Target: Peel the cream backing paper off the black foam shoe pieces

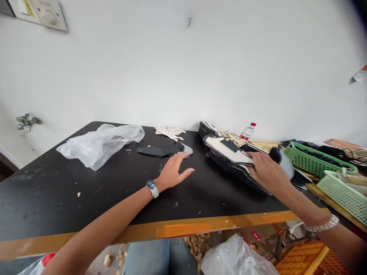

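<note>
- Dark shoe panel [153,151] flat on the bench [86,206]: light, limp; pinch its edge.
- Your left hand [173,172]: open, empty, just beside it.
- Stacked shoe parts [232,157]: soft, bulky; grip the side.
- Your right hand [268,172]: on them, grasp unclear.

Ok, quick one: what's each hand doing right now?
Left hand: open, holding nothing, resting on the black table.
Right hand: on the stack of black-and-white shoe pieces; whether it grips them cannot be told.
</note>
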### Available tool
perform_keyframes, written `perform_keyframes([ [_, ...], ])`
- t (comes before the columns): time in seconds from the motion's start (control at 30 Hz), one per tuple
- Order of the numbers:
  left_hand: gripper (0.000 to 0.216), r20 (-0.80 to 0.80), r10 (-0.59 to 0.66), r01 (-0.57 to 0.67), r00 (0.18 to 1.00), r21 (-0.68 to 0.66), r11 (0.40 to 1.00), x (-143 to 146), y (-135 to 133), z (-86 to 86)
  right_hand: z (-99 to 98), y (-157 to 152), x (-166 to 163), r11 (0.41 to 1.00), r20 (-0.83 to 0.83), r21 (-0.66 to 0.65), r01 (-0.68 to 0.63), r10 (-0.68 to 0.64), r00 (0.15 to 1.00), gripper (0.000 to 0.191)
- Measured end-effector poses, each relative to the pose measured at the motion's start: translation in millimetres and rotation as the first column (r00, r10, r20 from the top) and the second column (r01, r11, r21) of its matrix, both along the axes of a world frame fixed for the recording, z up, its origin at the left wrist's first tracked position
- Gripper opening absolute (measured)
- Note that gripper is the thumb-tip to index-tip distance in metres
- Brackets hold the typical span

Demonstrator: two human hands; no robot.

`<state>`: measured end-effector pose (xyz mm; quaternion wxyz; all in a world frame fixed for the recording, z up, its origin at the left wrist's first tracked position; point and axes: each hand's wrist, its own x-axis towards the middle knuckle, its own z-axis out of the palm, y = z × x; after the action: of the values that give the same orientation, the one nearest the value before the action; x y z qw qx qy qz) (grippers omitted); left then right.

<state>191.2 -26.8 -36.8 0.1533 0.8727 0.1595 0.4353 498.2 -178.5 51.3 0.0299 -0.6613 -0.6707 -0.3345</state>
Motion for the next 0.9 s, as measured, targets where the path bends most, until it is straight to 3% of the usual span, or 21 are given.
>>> perform_keyframes([
  [0.1, 0.053, 0.225, -0.015, 0.074, 0.974, -0.256, 0.964, -9, 6, 9.1, -15.6, -5, -39, 0.987, 0.084, -0.102, -0.123, 0.132, 0.988, 0.034],
  [0.17, 0.063, 0.167, -0.064, 0.109, 0.984, -0.28, 0.954, -14, 7, 13.5, -32.6, -2, -60, 0.967, 0.125, -0.162, -0.197, 0.218, 0.968, 0.037],
  [0.23, 0.078, -0.039, -0.121, 0.108, 0.992, -0.251, 0.962, -17, 4, 15.1, -49.5, 4, -76, 0.947, 0.136, -0.199, -0.253, 0.282, 0.95, 0.04],
  [0.3, 0.089, -0.27, -0.153, 0.107, 0.951, -0.176, 0.979, -17, -2, 13.9, -63.1, 12, -86, 0.938, 0.119, -0.203, -0.282, 0.309, 0.944, 0.043],
  [0.4, 0.081, -0.471, -0.064, 0.094, 0.88, 0.039, 0.995, -12, -12, 9.3, -75.0, 22, -92, 0.941, 0.104, -0.188, -0.283, 0.305, 0.947, 0.047],
  [0.53, 0.059, -0.51, 0.03, 0.07, 0.86, 0.176, 0.982, -8, -17, 7.5, -73.1, 24, -91, 0.932, 0.05, -0.232, -0.278, 0.297, 0.954, 0.044],
  [0.63, 0.064, -0.508, 0.072, 0.046, 0.858, 0.215, 0.976, -8, -19, 10.2, -62.8, 19, -91, 0.889, -0.132, -0.293, -0.352, 0.327, 0.936, 0.047],
  [0.73, 0.074, -0.51, 0.082, 0.031, 0.856, 0.209, 0.977, -9, -23, 14.1, -59.5, 12, -97, 0.852, -0.314, -0.316, -0.417, 0.321, 0.894, 0.064],
  [0.9, 0.071, -0.528, 0.054, 0.034, 0.848, 0.155, 0.987, -12, -28, 21.0, -84.5, 12, -113, 0.892, -0.358, -0.23, -0.39, 0.295, 0.886, 0.078],
])
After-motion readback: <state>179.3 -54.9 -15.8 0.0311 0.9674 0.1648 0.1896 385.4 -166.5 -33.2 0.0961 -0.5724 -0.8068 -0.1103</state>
